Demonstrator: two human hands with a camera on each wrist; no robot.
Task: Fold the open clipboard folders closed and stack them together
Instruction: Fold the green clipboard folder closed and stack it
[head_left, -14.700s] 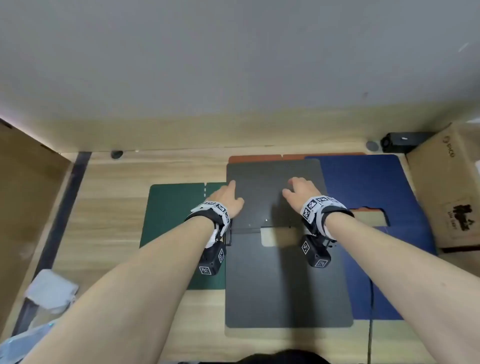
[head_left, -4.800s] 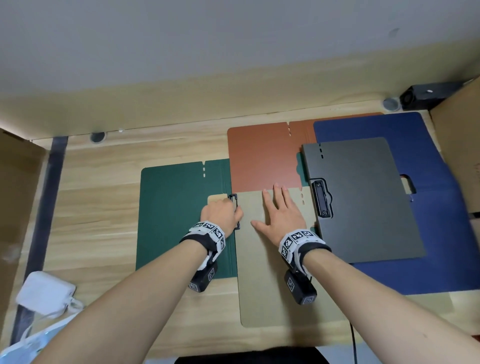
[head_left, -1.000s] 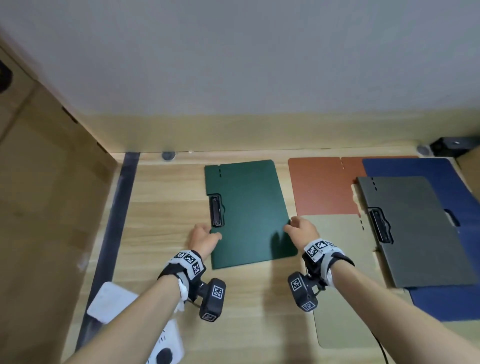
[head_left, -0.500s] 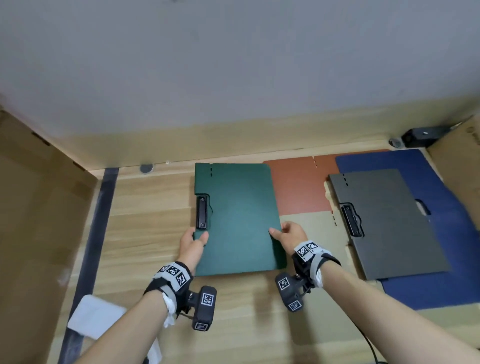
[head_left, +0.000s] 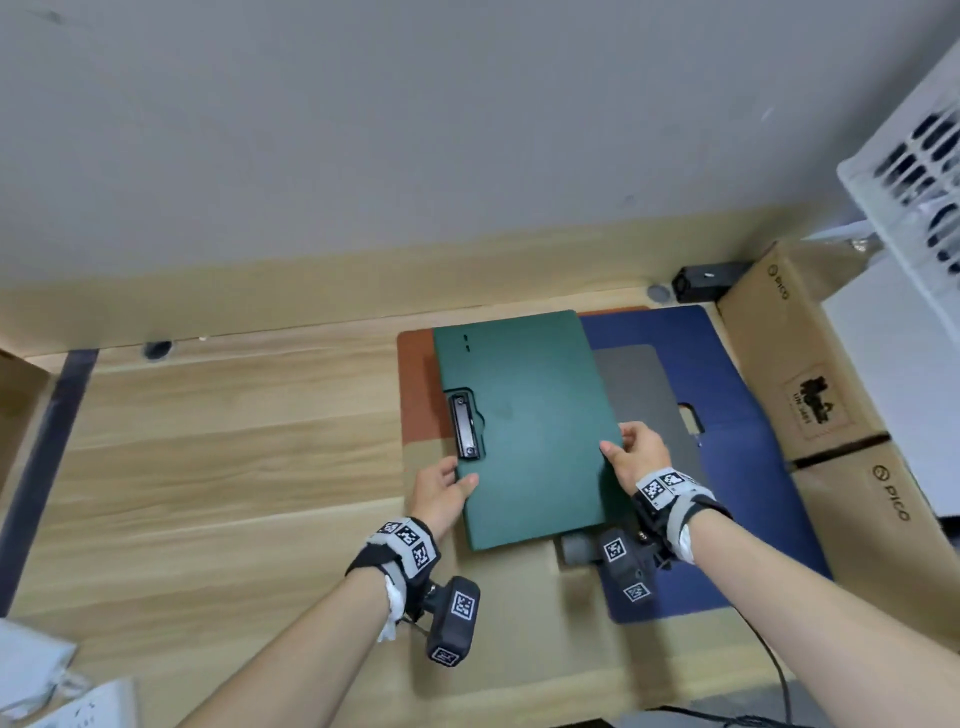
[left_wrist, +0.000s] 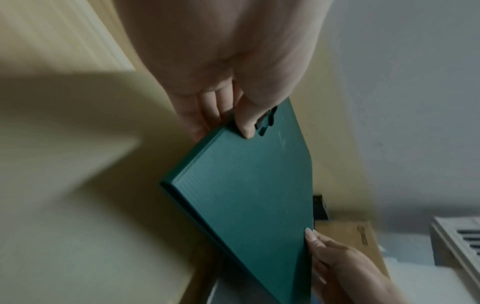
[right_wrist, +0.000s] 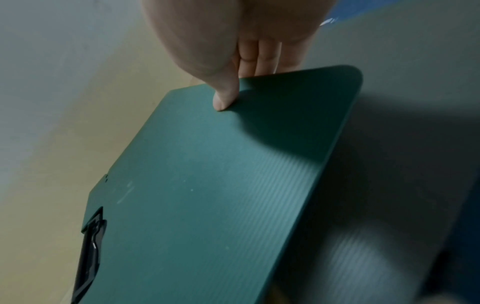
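A closed green clipboard folder (head_left: 524, 426) hangs above the closed grey folder (head_left: 644, 395), covering most of it. My left hand (head_left: 441, 491) pinches its left edge just below the black clip (head_left: 464, 426), thumb on top, fingers underneath. My right hand (head_left: 631, 452) pinches the right edge the same way. Both wrist views show a thumb pressed on the green folder (left_wrist: 249, 185) (right_wrist: 207, 195). Beneath lie an open red-brown folder (head_left: 418, 395), an open blue folder (head_left: 727, 415) and an open olive folder (head_left: 519, 597).
Cardboard boxes (head_left: 810, 374) stand along the desk's right side, with a black device (head_left: 706, 280) at the back corner. A white crate (head_left: 919, 171) sits upper right. White items (head_left: 57, 691) lie at the front left. A cable (head_left: 774, 670) runs off the front edge.
Both hands have carried the green folder rightward from the bare desk to above the grey folder. The head view has swung right with it.
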